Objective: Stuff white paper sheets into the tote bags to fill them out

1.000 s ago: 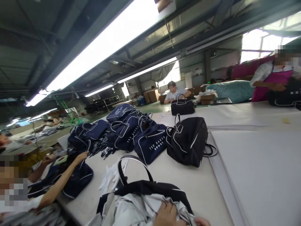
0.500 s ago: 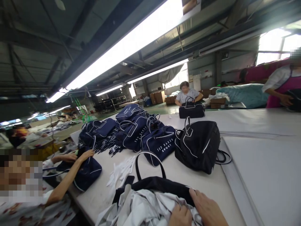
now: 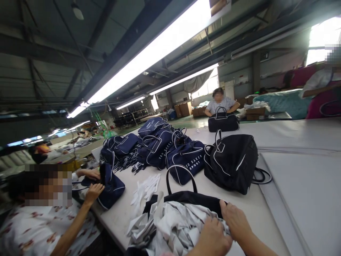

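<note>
A black bag (image 3: 183,196) lies on the table before me, its pale grey lining (image 3: 178,224) pulled out in crumpled folds. One black handle with white piping (image 3: 182,167) arches up behind it. My right hand (image 3: 236,219) is closed on the right end of the bag's dark edge, thumb and fingers pressed together. Just below and left of it, my left hand (image 3: 213,234) has its fingers curled into the lining. Parts of both hands' fingers are hidden by cloth.
Another black bag (image 3: 234,161) stands behind right. Several navy bags (image 3: 157,147) are heaped at the back left, near white strips (image 3: 145,188). At left, a co-worker handles a navy bag (image 3: 114,188). Across the table (image 3: 306,199), another person is behind a black bag (image 3: 223,123).
The view has swung slightly left, so everything sits farther right. My left hand shows more and its fingers are curled in the lining; the right keeps its hold on the bag's edge.
</note>
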The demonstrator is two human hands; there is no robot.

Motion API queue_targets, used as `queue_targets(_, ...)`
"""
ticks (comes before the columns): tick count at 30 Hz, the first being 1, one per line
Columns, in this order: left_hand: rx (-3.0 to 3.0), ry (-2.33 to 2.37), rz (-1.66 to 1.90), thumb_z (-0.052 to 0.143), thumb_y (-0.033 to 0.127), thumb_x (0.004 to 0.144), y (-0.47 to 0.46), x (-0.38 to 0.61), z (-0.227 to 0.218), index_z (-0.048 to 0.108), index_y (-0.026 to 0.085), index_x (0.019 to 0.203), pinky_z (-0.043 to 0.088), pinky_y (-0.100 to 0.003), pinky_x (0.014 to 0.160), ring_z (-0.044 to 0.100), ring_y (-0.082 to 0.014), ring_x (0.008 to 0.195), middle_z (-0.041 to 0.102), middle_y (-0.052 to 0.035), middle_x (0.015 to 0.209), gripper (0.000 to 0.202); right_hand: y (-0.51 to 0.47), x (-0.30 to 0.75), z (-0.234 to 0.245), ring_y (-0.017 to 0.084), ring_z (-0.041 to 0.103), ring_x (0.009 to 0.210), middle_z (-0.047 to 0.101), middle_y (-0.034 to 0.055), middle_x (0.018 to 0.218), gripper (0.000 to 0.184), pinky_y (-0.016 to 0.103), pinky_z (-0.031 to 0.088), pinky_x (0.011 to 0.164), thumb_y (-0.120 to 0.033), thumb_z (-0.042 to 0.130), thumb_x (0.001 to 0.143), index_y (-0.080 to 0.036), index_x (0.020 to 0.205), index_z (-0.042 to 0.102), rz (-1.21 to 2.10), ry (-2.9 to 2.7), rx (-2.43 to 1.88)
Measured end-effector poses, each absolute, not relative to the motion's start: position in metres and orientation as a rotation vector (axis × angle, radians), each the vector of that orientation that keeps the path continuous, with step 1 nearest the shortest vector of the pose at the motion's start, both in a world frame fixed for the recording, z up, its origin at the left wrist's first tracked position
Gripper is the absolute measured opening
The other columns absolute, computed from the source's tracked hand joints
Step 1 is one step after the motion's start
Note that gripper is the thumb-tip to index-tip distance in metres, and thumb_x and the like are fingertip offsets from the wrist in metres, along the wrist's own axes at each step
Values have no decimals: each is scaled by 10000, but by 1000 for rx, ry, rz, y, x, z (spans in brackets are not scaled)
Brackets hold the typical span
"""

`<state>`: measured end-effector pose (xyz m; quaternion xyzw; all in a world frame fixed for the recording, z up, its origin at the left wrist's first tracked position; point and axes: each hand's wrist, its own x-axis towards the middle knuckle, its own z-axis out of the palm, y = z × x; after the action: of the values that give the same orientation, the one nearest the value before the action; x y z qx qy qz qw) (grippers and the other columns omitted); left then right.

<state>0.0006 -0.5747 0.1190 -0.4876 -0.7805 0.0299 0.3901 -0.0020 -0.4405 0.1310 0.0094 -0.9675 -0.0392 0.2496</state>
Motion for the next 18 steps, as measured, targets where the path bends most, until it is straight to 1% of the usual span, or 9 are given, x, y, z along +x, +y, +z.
queue_targets(2, -1203, -1957, 61, 761, 320, 698, -575, 8, 121, 478, 173, 587, 394, -325, 561, 508, -190, 575, 532, -29, 579, 338, -439, 7, 131, 218, 616, 579, 604, 77, 664, 306, 281, 422, 505, 100, 464, 778, -118, 913, 630, -158, -2499, 62)
queue_targets(3, -1180, -1925, 34, 750, 319, 694, -575, 12, 122, 458, 172, 579, 392, -323, 568, 503, -186, 578, 525, -29, 580, 347, -439, 14, 133, 226, 624, 608, 634, 101, 721, 309, 293, 432, 510, 97, 448, 775, -119, 914, 620, -176, -2422, 111)
queue_targets(5, -1112, -1862, -44, 714, 342, 702, -576, 22, 124, 453, 172, 579, 389, -320, 577, 496, -181, 583, 517, -32, 589, 335, -437, 29, 139, 263, 662, 794, 679, 171, 969, 330, 338, 485, 585, 75, 402, 790, -118, 966, 603, -139, -2283, 247)
queue_targets(6, -1054, -1839, -93, 679, 366, 722, -576, 26, 125, 468, 172, 583, 390, -319, 578, 491, -177, 578, 507, -34, 583, 319, -436, 36, 144, 278, 656, 917, 659, 188, 1108, 347, 368, 510, 657, 59, 377, 806, -117, 1010, 596, -83, -2229, 315)
queue_targets(8, -906, -1806, -185, 576, 401, 777, -578, 33, 127, 505, 166, 592, 389, -324, 571, 469, -169, 554, 474, -37, 552, 307, -433, 48, 155, 281, 612, 1079, 614, 182, 1238, 374, 401, 515, 804, 23, 335, 848, -107, 1091, 587, 27, -2141, 438)
queue_targets(10, -844, -1780, -215, 522, 368, 795, -582, 39, 132, 490, 170, 577, 373, -330, 560, 448, -168, 540, 449, -36, 533, 296, -430, 54, 166, 258, 603, 1098, 630, 167, 1207, 373, 377, 494, 883, -17, 326, 886, -87, 1140, 592, 86, -2084, 532)
queue_targets(14, -917, -1862, -81, 614, 322, 739, -596, 49, 140, 402, 174, 552, 345, -323, 556, 463, -172, 569, 479, -43, 573, 319, -427, 54, 177, 205, 622, 1084, 637, 143, 1237, 321, 302, 480, 880, -107, 393, 945, -93, 1162, 629, 114, -2032, 695)
queue_targets(16, -960, -1977, 5, 641, 347, 741, -600, 53, 142, 441, 170, 577, 348, -313, 548, 475, -173, 572, 506, -49, 583, 314, -428, 54, 177, 198, 642, 1058, 658, 122, 1222, 285, 300, 481, 839, -125, 404, 965, -139, 1024, 682, 143, -2009, 714)
queue_targets(18, -1019, -2125, 96, 644, 354, 764, -600, 56, 143, 495, 159, 608, 366, -305, 549, 499, -177, 581, 548, -67, 599, 291, -431, 56, 176, 208, 665, 1011, 687, 114, 1168, 323, 311, 483, 781, -113, 393, 971, -161, 861, 693, 159, -1997, 709)
